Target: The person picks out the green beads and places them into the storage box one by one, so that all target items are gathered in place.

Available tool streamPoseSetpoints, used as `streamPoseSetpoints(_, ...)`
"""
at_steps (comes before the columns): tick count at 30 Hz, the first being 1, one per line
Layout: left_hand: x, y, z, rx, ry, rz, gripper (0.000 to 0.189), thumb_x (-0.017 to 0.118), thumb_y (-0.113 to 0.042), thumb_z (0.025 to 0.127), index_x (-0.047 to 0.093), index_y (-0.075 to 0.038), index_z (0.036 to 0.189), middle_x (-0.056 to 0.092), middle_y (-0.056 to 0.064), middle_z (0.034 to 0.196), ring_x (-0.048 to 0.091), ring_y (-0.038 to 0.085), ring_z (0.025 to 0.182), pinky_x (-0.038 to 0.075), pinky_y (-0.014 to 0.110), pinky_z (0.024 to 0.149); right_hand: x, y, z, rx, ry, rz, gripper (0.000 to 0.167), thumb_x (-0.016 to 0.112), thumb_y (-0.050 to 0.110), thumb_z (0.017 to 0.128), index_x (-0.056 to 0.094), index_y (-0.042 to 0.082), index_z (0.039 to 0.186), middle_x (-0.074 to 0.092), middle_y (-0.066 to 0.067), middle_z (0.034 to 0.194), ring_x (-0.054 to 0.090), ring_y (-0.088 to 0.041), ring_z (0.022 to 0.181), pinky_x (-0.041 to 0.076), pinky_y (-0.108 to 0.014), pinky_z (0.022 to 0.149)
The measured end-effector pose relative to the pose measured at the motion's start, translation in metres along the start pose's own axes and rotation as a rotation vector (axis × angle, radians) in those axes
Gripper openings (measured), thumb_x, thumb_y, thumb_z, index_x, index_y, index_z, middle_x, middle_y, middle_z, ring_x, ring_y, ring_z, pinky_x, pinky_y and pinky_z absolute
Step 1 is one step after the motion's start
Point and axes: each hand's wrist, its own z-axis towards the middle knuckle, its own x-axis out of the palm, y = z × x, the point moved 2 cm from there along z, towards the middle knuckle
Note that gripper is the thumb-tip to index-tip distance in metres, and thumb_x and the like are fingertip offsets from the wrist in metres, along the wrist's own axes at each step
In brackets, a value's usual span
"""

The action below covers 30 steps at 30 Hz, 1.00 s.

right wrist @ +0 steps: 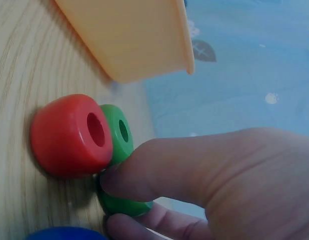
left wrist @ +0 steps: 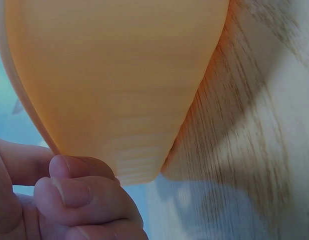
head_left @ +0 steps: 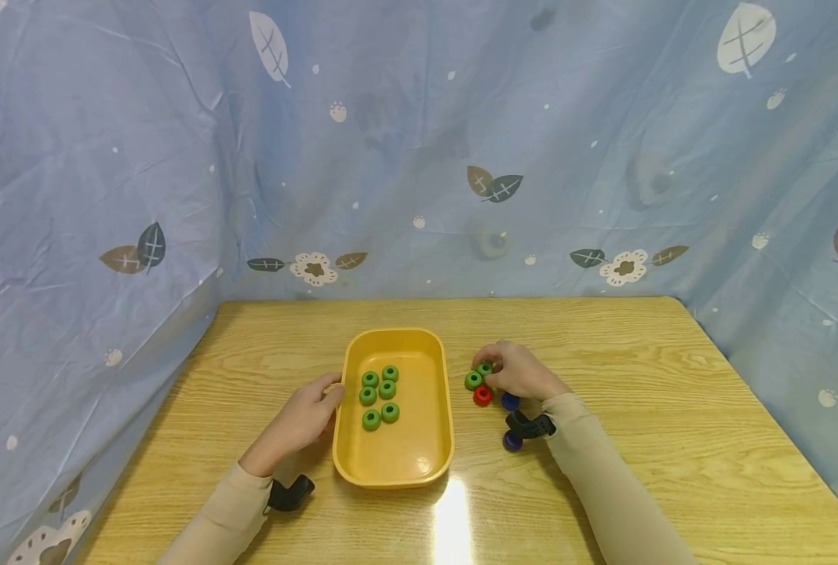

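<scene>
A yellow tray (head_left: 419, 447) stands on the table, with several green beads (head_left: 388, 389) inside on its left half. My left hand (head_left: 304, 414) holds the tray's left rim, thumb and fingers pinching the edge in the left wrist view. To the right of the tray, my right hand (head_left: 521, 372) pinches a green bead (right wrist: 125, 205) between thumb and fingers, low at the table. Beside it sit another green bead (head_left: 473, 380) and a red bead (head_left: 482, 395), close together. A blue bead (head_left: 510, 401) lies just below the right hand.
A second blue bead (head_left: 512, 441) lies nearer the front, by the black wrist strap (head_left: 530, 425) of the right arm. The wooden table (head_left: 673, 439) extends to both sides. Behind it hangs a blue patterned curtain (head_left: 405, 157).
</scene>
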Motion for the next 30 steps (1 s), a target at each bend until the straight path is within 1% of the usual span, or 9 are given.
streamPoseSetpoints(5, 0.0, 0.0, 0.0, 0.002, -0.002, 0.007, 0.045, 0.042, -0.03, 0.114, 0.049, -0.012, 0.154, 0.046, 0.0, 0.058, 0.04, 0.014, 0.048, 0.038, 0.029, 0.045, -0.004, -0.002, -0.002, 0.01, -0.019, 0.047, 0.026, 0.072, 0.002, 0.09, 0.076, 0.01, 0.115, 0.071, -0.006, 0.098, 0.06, -0.018, 0.081, 0.051, -0.034, 0.071)
streamPoseSetpoints(9, 0.0, -0.001, 0.0, 0.005, 0.0, 0.004, 0.045, 0.042, -0.03, 0.114, 0.049, -0.012, 0.154, 0.047, 0.001, 0.058, 0.04, 0.014, 0.047, 0.038, 0.03, 0.045, -0.007, 0.0, -0.003, 0.013, -0.028, 0.103, 0.026, 0.072, 0.006, 0.092, 0.074, 0.009, 0.117, 0.071, -0.005, 0.092, 0.059, -0.017, 0.077, 0.05, -0.031, 0.066)
streamPoseSetpoints(11, 0.0, -0.001, 0.0, 0.007, 0.003, 0.0, 0.045, 0.042, -0.029, 0.114, 0.049, -0.011, 0.155, 0.047, 0.001, 0.058, 0.039, 0.015, 0.047, 0.038, 0.03, 0.045, -0.009, 0.004, -0.005, 0.007, -0.03, 0.126, 0.026, 0.072, 0.008, 0.093, 0.074, 0.007, 0.119, 0.072, -0.006, 0.094, 0.061, -0.018, 0.079, 0.051, -0.032, 0.066)
streamPoseSetpoints(14, 0.0, -0.001, -0.001, 0.004, 0.008, -0.002, 0.046, 0.041, -0.03, 0.114, 0.047, -0.011, 0.155, 0.046, 0.002, 0.058, 0.039, 0.014, 0.046, 0.038, 0.03, 0.045, -0.013, 0.014, -0.008, -0.02, -0.036, 0.144, 0.026, 0.072, 0.011, 0.095, 0.073, 0.007, 0.121, 0.072, -0.007, 0.104, 0.062, -0.02, 0.086, 0.052, -0.033, 0.07)
streamPoseSetpoints(18, 0.0, 0.0, -0.002, -0.01, 0.013, -0.002, 0.046, 0.041, -0.03, 0.114, 0.047, -0.012, 0.156, 0.047, 0.003, 0.059, 0.038, 0.014, 0.047, 0.037, 0.029, 0.045, -0.016, 0.027, -0.012, -0.054, -0.045, 0.151, 0.025, 0.072, 0.013, 0.095, 0.073, 0.013, 0.12, 0.07, -0.005, 0.113, 0.061, -0.02, 0.091, 0.053, -0.034, 0.075)
streamPoseSetpoints(23, 0.0, 0.0, -0.002, -0.021, 0.015, -0.006, 0.045, 0.041, -0.03, 0.114, 0.047, -0.013, 0.156, 0.05, 0.005, 0.061, 0.039, 0.015, 0.047, 0.037, 0.028, 0.045, -0.018, 0.045, -0.017, -0.072, -0.036, 0.184, 0.024, 0.071, 0.015, 0.094, 0.072, 0.02, 0.117, 0.07, -0.001, 0.11, 0.062, -0.022, 0.092, 0.053, -0.036, 0.077)
streamPoseSetpoints(25, 0.001, 0.0, -0.002, -0.022, 0.014, -0.007, 0.045, 0.041, -0.031, 0.114, 0.048, -0.014, 0.155, 0.051, 0.005, 0.062, 0.039, 0.015, 0.048, 0.037, 0.028, 0.045, -0.019, 0.052, -0.02, -0.088, -0.027, 0.202, 0.024, 0.07, 0.014, 0.094, 0.072, 0.019, 0.117, 0.069, -0.002, 0.108, 0.062, -0.023, 0.092, 0.054, -0.036, 0.076)
streamPoseSetpoints(30, 0.001, 0.0, -0.001, -0.016, 0.011, 0.002, 0.045, 0.041, -0.03, 0.114, 0.048, -0.014, 0.155, 0.051, 0.005, 0.062, 0.04, 0.015, 0.048, 0.038, 0.029, 0.045, -0.018, 0.066, -0.022, -0.149, 0.001, 0.239, 0.025, 0.07, 0.009, 0.092, 0.07, 0.015, 0.116, 0.068, -0.004, 0.105, 0.061, -0.024, 0.088, 0.053, -0.031, 0.07)
